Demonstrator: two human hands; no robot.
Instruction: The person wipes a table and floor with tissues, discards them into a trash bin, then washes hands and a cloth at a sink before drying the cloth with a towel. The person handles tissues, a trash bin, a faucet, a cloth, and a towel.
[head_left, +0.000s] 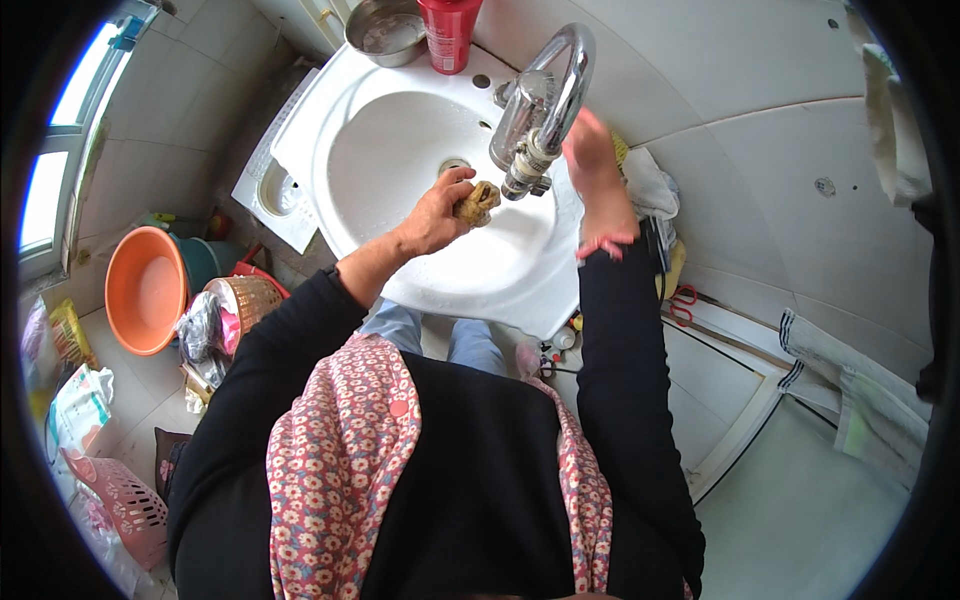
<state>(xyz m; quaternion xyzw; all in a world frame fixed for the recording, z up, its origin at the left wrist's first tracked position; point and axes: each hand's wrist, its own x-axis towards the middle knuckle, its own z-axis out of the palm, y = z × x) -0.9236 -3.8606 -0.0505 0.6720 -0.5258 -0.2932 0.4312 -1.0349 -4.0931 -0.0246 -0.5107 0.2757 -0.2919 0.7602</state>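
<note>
Over the white washbasin (367, 142), my left hand (433, 217) grips a wet, brownish-yellow lump (477, 205) that looks like a sponge or scrubbing pad. The basin's drain (454, 165) lies just beyond those fingers. My right hand (589, 146) is raised beside the chrome faucet (574, 82), to its right. It is blurred and partly behind the spout, so its fingers and anything in them are hard to make out. No water stream shows below the faucet's nozzle (517, 184).
A metal bowl (386, 34) and a red container (450, 37) stand on the basin's back rim. A white cloth (649, 180) lies right of the basin. Down left are an orange basin (145, 291), a wicker basket (255, 300) and a pink plastic basket (124, 502). Red-handled scissors (682, 304) hang at right.
</note>
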